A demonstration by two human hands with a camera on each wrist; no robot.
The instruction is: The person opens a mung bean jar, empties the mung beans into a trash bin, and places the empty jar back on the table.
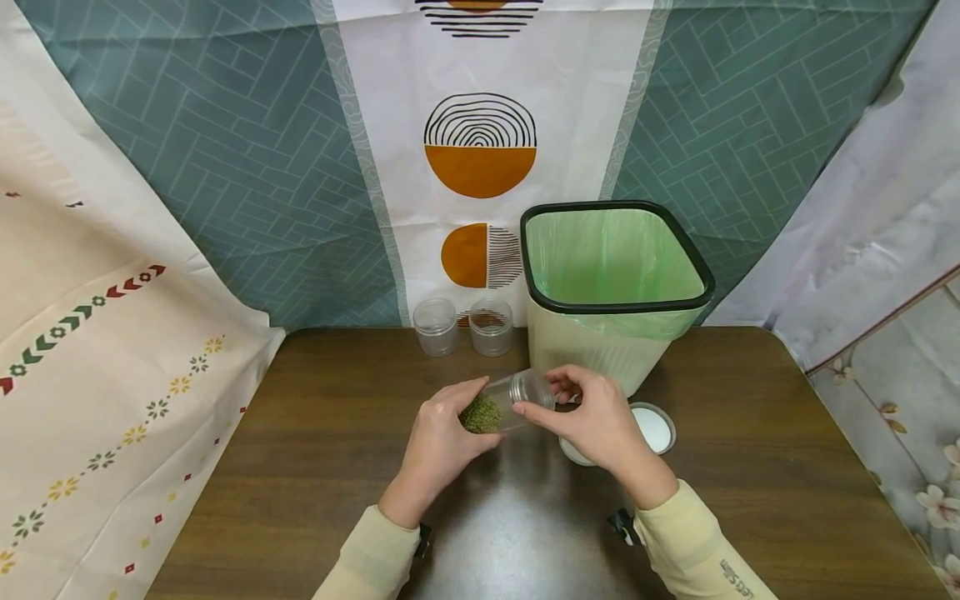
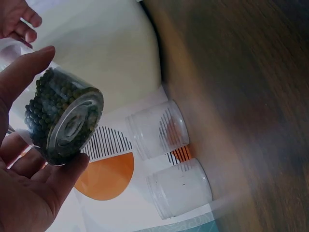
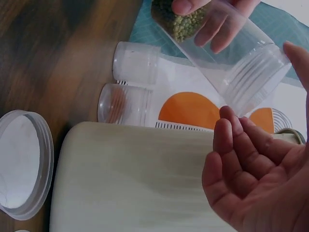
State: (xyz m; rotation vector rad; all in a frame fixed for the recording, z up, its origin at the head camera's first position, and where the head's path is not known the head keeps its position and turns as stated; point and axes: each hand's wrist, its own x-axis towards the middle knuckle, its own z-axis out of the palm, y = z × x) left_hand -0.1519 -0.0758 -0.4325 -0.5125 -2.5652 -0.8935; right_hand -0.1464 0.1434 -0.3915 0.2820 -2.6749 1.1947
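My left hand [image 1: 450,421] grips a tilted clear jar [image 1: 501,404] near its base, thumb on one side and fingers on the other. Small green beans [image 1: 480,414] lie heaped at the jar's bottom end; in the left wrist view the beans [image 2: 63,104] show through the clear wall. The threaded mouth end of the jar [image 3: 256,72] points to the right. At that end my right hand [image 1: 596,417] holds the rim between thumb and fingertips. In the right wrist view the other fingers of the right hand [image 3: 260,159] are bent just below the rim.
Two clear jars [image 1: 436,329] [image 1: 491,329] stand side by side at the table's back edge. Right of them is a cream bin [image 1: 592,346] with a black rim and green liner. Two round lids [image 1: 652,427] lie before it, one partly behind the right hand.
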